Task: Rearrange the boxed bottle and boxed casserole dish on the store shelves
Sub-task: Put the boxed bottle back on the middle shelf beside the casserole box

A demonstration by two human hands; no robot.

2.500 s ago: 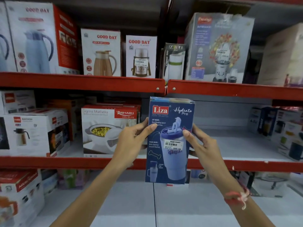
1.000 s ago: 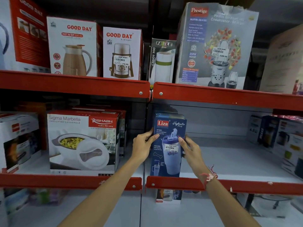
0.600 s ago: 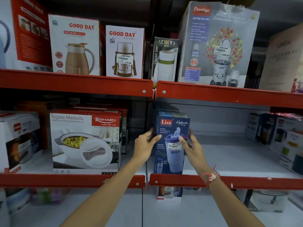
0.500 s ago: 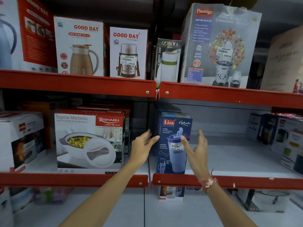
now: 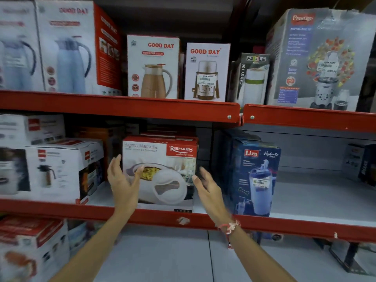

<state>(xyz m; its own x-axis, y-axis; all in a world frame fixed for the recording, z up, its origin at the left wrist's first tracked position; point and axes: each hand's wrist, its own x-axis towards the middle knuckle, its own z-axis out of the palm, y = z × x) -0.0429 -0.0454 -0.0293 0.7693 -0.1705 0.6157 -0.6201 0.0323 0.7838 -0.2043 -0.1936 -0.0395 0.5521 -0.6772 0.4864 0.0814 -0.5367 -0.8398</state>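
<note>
The blue Liza bottle box [image 5: 257, 178] stands upright on the middle shelf, right of centre, with nothing touching it. To its left sits the white and red Rishabh casserole box [image 5: 162, 171], facing me. My left hand [image 5: 122, 182] hovers open in front of that box's left edge, fingers spread. My right hand [image 5: 207, 190] is open in front of its right edge, between the two boxes. Neither hand grips the casserole box. A red and white thread band circles my right wrist.
A red shelf lip [image 5: 183, 220] runs below the boxes. White flask boxes [image 5: 61, 169] crowd the left of the middle shelf. The upper shelf carries Good Day jug boxes [image 5: 153, 67] and a Prestige mixer box [image 5: 319, 60]. More boxes sit far right [image 5: 364, 163].
I set the bottle box on the middle shelf and let go of it. Both hands then moved left and now flank the casserole box; the view shifted left too.
</note>
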